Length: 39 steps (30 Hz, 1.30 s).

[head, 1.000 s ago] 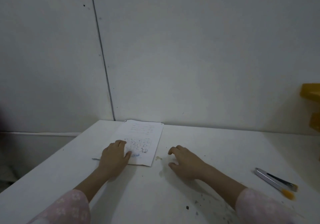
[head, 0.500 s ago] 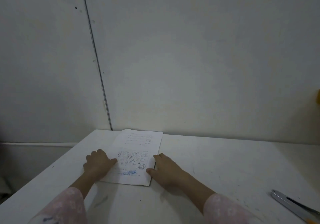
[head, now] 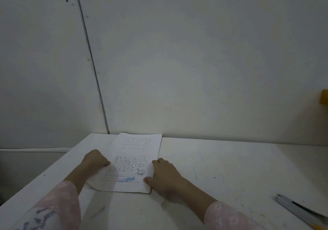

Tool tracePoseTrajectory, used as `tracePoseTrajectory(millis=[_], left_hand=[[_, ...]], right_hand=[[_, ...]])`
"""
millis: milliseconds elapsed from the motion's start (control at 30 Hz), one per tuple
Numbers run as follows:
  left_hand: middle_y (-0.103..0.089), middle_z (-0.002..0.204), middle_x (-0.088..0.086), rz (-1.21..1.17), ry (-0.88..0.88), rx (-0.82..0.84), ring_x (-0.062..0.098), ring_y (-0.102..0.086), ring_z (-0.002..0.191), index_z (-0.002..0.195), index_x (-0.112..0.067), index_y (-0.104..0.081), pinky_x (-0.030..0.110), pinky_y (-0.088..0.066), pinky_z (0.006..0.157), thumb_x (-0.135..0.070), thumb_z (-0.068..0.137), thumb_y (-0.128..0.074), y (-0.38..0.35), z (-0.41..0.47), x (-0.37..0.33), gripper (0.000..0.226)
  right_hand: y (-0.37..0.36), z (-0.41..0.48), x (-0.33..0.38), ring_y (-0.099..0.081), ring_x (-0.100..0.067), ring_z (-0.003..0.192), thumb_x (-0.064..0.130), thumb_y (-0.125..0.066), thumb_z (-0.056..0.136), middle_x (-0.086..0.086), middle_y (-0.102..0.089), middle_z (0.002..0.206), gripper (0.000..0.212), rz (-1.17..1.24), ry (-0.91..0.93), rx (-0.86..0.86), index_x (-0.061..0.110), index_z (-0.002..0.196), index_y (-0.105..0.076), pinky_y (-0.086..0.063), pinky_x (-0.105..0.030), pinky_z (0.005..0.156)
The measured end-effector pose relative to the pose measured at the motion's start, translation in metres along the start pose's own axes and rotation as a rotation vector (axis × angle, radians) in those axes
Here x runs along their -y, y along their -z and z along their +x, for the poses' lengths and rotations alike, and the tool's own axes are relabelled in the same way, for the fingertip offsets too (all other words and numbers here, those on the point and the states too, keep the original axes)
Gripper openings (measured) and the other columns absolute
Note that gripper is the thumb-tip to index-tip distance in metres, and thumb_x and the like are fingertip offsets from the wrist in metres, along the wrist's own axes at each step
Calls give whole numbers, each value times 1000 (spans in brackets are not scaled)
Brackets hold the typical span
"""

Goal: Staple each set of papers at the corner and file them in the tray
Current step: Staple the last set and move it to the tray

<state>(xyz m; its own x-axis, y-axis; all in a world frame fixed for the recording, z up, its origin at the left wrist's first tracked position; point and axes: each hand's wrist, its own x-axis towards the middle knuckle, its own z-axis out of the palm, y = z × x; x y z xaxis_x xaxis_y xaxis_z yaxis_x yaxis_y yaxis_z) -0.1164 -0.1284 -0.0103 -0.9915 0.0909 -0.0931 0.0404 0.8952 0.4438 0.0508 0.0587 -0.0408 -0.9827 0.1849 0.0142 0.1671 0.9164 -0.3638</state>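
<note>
White desk (head: 230, 167) against a pale wall. Left grip (head: 96, 160) curled on the left edge of the paper set (head: 136, 151), near corner lifted. Paper set lengthwise toward the wall. Right grip (head: 165, 174) at its right edge, thumb on top; pinching or only pressing, cannot tell. Stapler (head: 294, 209) well right of the paper set, nearest the right grip.

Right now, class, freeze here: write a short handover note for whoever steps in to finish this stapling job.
Left hand: fingers curled, gripping the papers at their left edge.
Right hand: relaxed, thumb resting on their right edge.
Stapler: lies untouched on the table, far right.
Done: no staple visible yet.
Left: staple a corner, then file; no tray clearly in view.
</note>
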Motion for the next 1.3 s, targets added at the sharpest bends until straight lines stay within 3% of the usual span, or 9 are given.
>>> tracePoseTrajectory(millis=[200, 300, 433, 500, 600, 800, 1033, 1167, 1300], left_hand=[[-62, 111, 15, -154, -209, -33, 25, -55, 89, 103, -8, -55, 30, -40, 76, -14, 84, -67, 3, -3, 6, 23], [-63, 106, 9, -394, -271, 13, 21, -60, 86, 109, -12, -54, 31, -46, 76, -14, 88, -64, 7, -16, 13, 23], [-65, 107, 2, -674, -367, 114, 9, -62, 87, 118, -16, -54, 21, -48, 68, -14, 90, -62, 9, -47, 9, 30], [-67, 110, -1, -770, -403, 161, 12, -65, 92, 120, -18, -54, 26, -52, 74, -16, 88, -63, 10, -60, 3, 33], [-69, 108, -5, -808, -472, 225, 14, -69, 91, 119, -25, -54, 30, -56, 75, -20, 87, -65, 9, -79, -13, 35], [-68, 114, -3, -868, -586, 341, 17, -68, 99, 123, -23, -53, 35, -57, 80, -5, 87, -62, 5, -108, -63, 41], [-73, 102, -3, -1069, -682, 197, 16, -71, 91, 111, -21, -64, 35, -59, 76, -30, 91, -59, 8, -147, -132, 23], [-74, 85, -14, -1167, -672, 128, 3, -71, 78, 98, -28, -65, 18, -55, 60, -26, 93, -56, -23, -173, -147, 11], [-74, 85, -14, -1200, -590, 144, 6, -71, 81, 95, -26, -67, 17, -54, 61, -27, 93, -55, -61, -185, -141, 12]], right_hand=[[7, -5, -2, -38, -25, 131, 43, -51, 92, -7, -39, 143, 61, 175, -11, 10, 13, 142, -33, -30, -36, 110], [19, -6, -5, -45, -23, 129, 29, -61, 91, -6, -45, 142, 62, 609, -60, -64, 12, 143, -32, -40, -33, 104], [36, 2, -18, -49, -27, 126, 28, -71, 85, -13, -42, 145, 89, 1118, -307, -137, 9, 150, -13, -41, -31, 97], [41, 4, -29, -58, -28, 116, 33, -79, 75, -14, -53, 136, 95, 1313, -369, -124, 7, 148, -24, -49, -39, 97], [57, -9, -42, -67, -33, 103, 18, -74, 81, -16, -69, 114, 53, 1541, -303, -129, 0, 127, -54, -55, -45, 88], [95, -46, -62, -66, -30, 102, 6, -63, 89, -10, -69, 115, 33, 1410, -141, -371, 7, 122, -60, -52, -47, 92], [153, -91, -72, -70, -20, 92, 12, -62, 91, -1, -72, 103, 17, 1176, 14, -643, 20, 105, -66, -58, -38, 79], [150, -110, -83, -71, -14, 88, 15, -61, 92, 3, -73, 100, 20, 1120, 23, -689, 17, 111, -65, -60, -30, 74], [126, -120, -98, -71, -9, 82, 15, -58, 94, 6, -73, 94, 16, 1088, -29, -636, 21, 106, -65, -58, -22, 64]])
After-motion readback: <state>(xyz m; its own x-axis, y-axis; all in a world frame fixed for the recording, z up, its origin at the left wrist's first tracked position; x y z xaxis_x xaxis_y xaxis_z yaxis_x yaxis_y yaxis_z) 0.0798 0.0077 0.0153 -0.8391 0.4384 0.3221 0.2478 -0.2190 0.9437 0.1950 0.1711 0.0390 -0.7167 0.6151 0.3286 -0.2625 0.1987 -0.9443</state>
